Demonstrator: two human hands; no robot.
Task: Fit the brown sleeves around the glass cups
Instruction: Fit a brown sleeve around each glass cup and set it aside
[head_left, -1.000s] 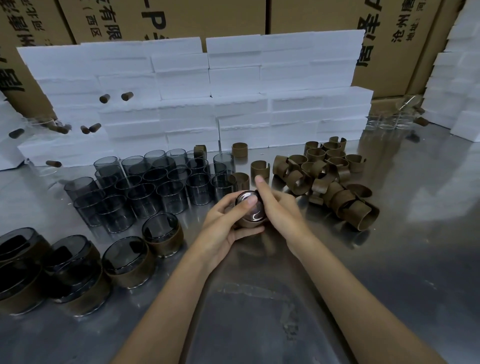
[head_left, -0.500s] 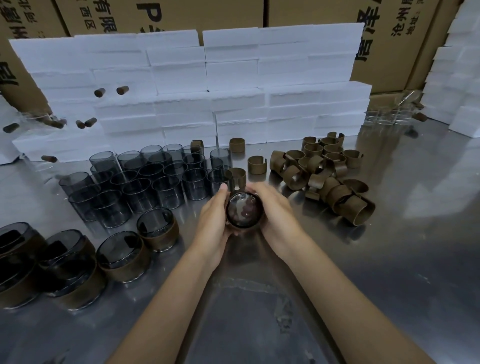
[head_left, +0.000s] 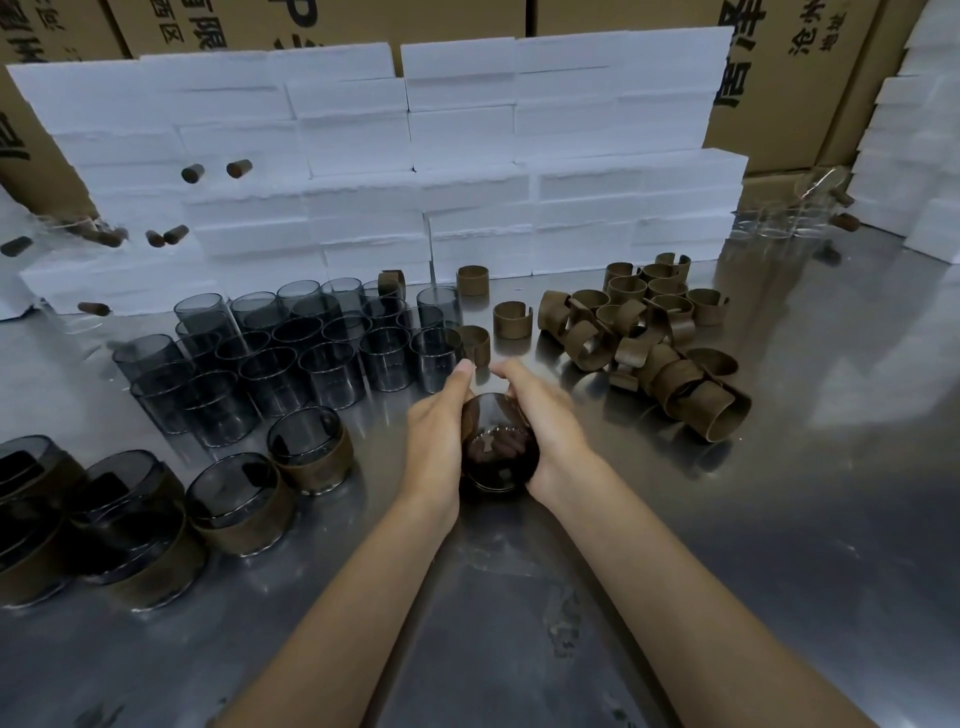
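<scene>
Two bare forearms entered from the lower edge of the frame, one from the lower left and one from the lower right, and met near the centre. No sleeve, glove, watch, ring or bracelet covered them anywhere that showed. The bare left hand (head_left: 435, 441) and the bare right hand (head_left: 550, 434) had short, unpainted fingernails, seen at the fingertips in the middle of the frame.
</scene>
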